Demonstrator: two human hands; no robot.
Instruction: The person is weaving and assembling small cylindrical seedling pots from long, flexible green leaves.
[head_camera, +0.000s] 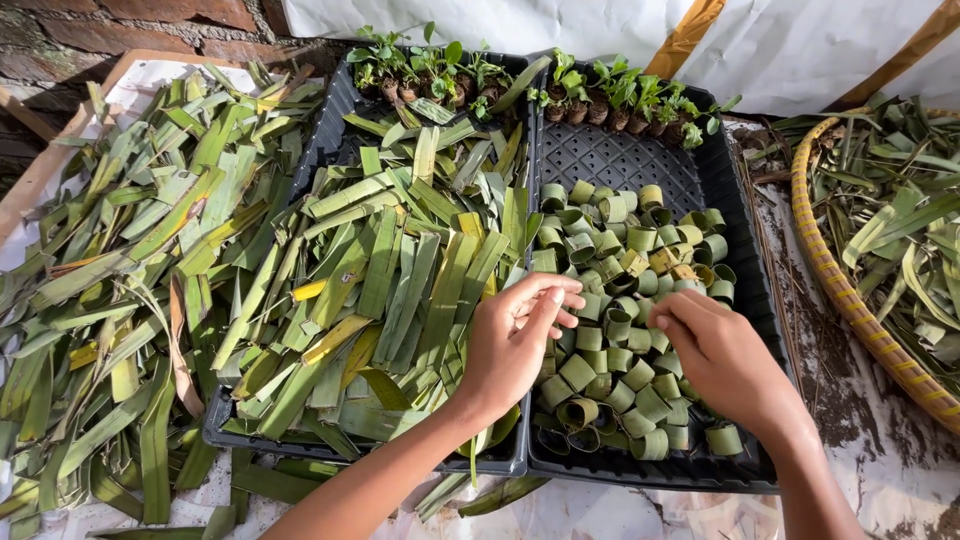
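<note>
While curled, both hands (620, 335) hover over leaf rings (620, 300).

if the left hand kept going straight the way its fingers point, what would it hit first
The left hand points right, toward the right hand. Probably the rolled leaf cups in the right tray come first, just past its fingertips; if it passes above them, the right hand's fingers. Depth is unclear.
</note>
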